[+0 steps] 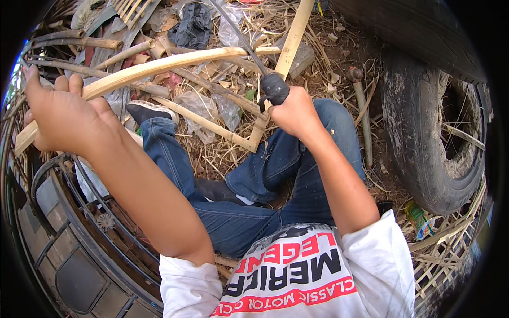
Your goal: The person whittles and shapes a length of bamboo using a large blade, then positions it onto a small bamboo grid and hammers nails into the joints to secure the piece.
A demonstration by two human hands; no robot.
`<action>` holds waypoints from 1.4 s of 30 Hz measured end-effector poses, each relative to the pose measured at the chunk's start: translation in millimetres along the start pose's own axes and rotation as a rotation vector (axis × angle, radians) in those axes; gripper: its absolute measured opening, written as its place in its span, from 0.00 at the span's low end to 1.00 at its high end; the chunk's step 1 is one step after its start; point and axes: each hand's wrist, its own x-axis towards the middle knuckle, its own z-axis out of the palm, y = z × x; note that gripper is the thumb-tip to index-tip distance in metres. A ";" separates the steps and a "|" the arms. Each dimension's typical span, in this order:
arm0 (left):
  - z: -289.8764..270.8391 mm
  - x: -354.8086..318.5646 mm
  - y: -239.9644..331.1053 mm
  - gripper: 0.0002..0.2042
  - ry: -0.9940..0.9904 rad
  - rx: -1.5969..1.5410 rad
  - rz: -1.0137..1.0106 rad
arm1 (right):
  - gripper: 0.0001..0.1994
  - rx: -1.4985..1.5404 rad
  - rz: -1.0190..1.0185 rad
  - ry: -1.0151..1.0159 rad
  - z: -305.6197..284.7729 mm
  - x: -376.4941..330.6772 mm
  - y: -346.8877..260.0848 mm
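- I count two hands in view, both the person's own, each coming up from the lower edge on a bare forearm
- My left hand (61, 116) is curled around one long pale bamboo strip (159, 64), fingers wrapped over its top edge and thumb side toward me, so it is a firm grasp, not a spread palm
- That bamboo strip bows in an arc from the lower left, just below the left hand, up and across to the middle of the picture, where it meets the blade
- My right hand (294, 111) is clenched in a fist around the dark handle (274, 87) of one knife (241, 37), whose thin grey blade runs up and left from the fist, crossing the strip near its right end
- One more bamboo slat (293, 29) stands up past the right fist toward the top edge; a second pale piece (212, 124) lies slanted below, over the left shin
- I see two legs in blue jeans (265, 175), knees bent, and one dark shoe (148, 110) on the left foot, just under the strip
- One old tyre (419, 138) lies at the right, well apart from both hands, with dirt caked on it
- One woven bamboo lattice (450, 249) sits at the lower right, near the white sleeve (376, 254)
- The ground around the legs is littered with dry splinters, poles and clear plastic scraps; too many to count
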 end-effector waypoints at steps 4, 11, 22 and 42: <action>-4.6 15.7 -2.0 0.31 -0.005 -0.020 -0.028 | 0.11 -0.038 -0.057 0.027 2.8 -9.4 -10.6; -3.6 10.2 -1.9 0.41 -0.029 -0.020 -0.019 | 0.12 -0.096 0.089 -0.075 -10.2 2.5 -2.0; -9.6 16.1 -9.0 0.21 -0.010 -0.024 0.033 | 0.12 -0.041 -0.018 -0.019 -6.9 -13.9 -10.9; 5.3 -2.5 -1.4 0.06 -0.026 0.061 0.075 | 0.11 -0.159 -0.026 0.013 -21.3 19.5 -7.8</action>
